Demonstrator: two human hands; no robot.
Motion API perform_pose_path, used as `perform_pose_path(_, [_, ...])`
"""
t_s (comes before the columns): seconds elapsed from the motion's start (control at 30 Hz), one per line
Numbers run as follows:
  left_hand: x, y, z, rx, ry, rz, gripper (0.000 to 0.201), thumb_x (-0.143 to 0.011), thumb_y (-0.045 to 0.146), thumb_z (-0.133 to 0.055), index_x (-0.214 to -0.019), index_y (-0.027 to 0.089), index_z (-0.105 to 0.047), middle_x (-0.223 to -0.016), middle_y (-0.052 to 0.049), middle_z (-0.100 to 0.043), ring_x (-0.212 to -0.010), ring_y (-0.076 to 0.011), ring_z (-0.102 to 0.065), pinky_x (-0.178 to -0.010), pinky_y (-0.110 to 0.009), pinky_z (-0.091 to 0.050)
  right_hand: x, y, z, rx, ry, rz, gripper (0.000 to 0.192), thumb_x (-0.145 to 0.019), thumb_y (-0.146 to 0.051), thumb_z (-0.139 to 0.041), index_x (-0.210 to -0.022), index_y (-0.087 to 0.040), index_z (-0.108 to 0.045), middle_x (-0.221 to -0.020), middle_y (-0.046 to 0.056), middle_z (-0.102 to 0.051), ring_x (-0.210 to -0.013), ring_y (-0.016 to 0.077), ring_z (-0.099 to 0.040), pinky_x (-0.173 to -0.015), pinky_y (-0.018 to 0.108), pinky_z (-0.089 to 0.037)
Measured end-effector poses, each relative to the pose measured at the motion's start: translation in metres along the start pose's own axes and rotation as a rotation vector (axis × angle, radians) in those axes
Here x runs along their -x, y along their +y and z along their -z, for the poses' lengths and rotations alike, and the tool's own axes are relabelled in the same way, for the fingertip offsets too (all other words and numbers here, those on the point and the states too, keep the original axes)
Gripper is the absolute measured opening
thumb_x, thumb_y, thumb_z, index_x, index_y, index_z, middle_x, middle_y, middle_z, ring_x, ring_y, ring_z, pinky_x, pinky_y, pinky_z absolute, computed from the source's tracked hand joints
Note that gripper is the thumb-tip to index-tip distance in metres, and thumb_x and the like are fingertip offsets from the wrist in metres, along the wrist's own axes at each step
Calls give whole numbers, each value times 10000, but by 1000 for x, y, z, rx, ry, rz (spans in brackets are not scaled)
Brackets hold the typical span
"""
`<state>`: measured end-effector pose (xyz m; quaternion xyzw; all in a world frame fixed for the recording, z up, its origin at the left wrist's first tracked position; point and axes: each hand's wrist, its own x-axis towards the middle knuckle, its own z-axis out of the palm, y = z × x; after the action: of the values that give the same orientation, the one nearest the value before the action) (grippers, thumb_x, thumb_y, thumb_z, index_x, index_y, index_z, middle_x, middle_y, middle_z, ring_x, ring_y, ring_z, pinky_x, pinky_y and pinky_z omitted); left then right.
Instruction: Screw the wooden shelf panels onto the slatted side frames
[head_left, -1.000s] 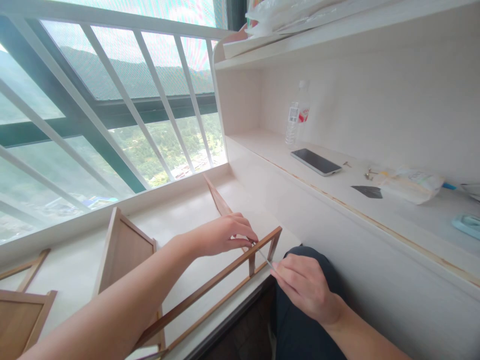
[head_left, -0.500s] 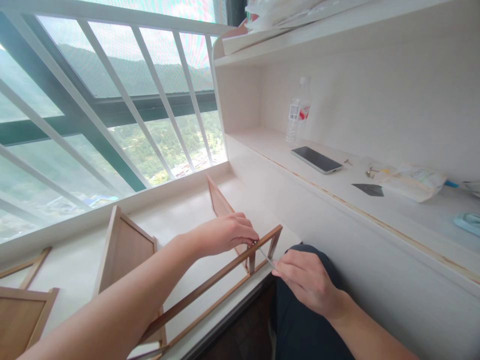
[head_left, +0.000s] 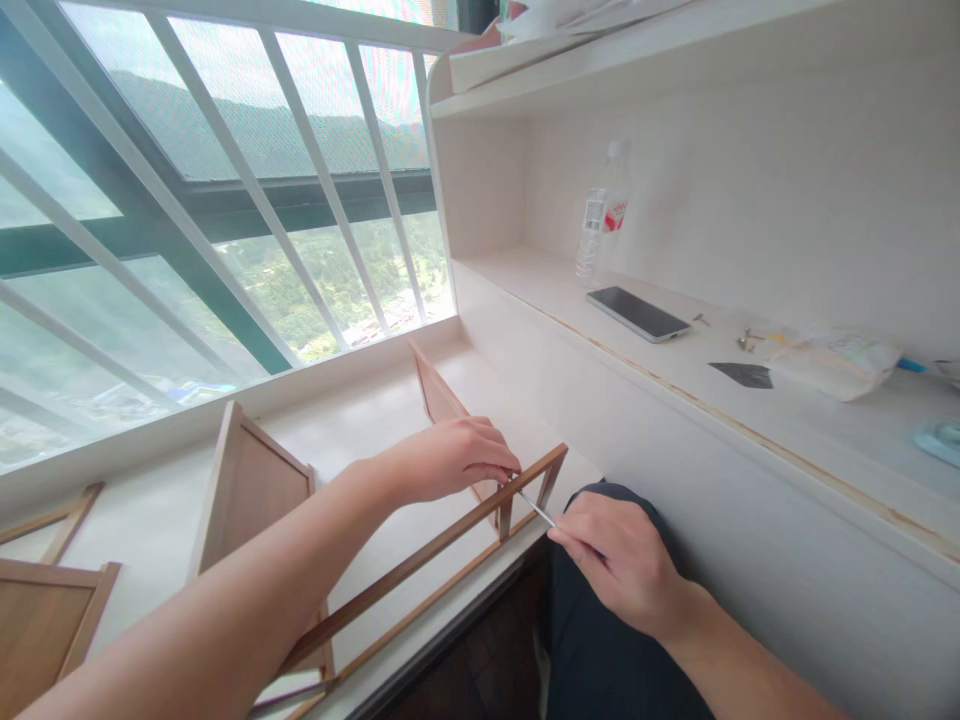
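A brown wooden frame [head_left: 420,562] stands on the white ledge, with upright panels joined along it. My left hand [head_left: 459,462] is closed at the far side of its top rail, near the right end; the fingertips pinch a small metal piece, too small to name, against the wood. My right hand [head_left: 611,545] is wrapped round a thin tool that looks like a screwdriver [head_left: 538,511]. Its metal shaft reaches up and left to the near side of the rail, opposite my left fingertips. The handle is hidden inside my right hand.
Wooden panels [head_left: 259,480] stand and lie on the ledge [head_left: 360,400] at left. A barred window [head_left: 315,170] rises behind. On the shelf at right are a plastic bottle [head_left: 604,220], a phone [head_left: 637,314], small screws [head_left: 746,340], a dark flat piece [head_left: 742,375] and a plastic bag [head_left: 836,365].
The view has shifted slightly. Both hands stay at the same spot on the rail; my right hand has turned a little, and more of the tool's shaft shows.
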<state>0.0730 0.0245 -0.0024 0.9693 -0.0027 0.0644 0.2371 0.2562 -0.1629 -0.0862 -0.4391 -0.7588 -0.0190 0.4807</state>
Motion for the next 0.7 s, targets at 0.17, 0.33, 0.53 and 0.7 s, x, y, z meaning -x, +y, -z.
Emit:
perform_pose_path(0.17, [0,7,3,-9,-46,25,207,-997,203,-558,-1060,206,-755,-988,-85,-762,-994,-199,-645,-862,-281,-485,4,2,1,17,11,17,180,-911,-12,-615,-1002,-168,-623,-746,29,-598,-687,150,-522,-643,280,-428])
perform_pose_path(0.33, [2,13,6,0,-60,47,263,-999,319,-565,-1142,180,-738,-1010,-118,-748,-990,-218,-649,-906,-310,-493,10,4,0,16,-3,11,205,-896,-2,-632,-1019,-166,-631,-774,40,-635,-697,149,-548,-653,282,-452])
perform_pose_path(0.53, [-1,17,5,-14,-64,72,274,-924,376,-678,-1083,165,-750,-978,-115,-736,-950,-223,-638,-876,-316,-500,10,0,2,65,12,35,243,-876,11,-652,-1053,-154,-634,-790,53,-660,-702,153,-569,-642,285,-462])
perform_pose_path(0.7, [-2,17,3,-27,-70,96,230,-913,329,-682,-1057,162,-750,-971,-104,-733,-954,-218,-632,-876,-310,-501,9,-1,4,71,17,48,249,-876,14,-651,-1066,-145,-633,-797,61,-671,-701,155,-573,-640,287,-474])
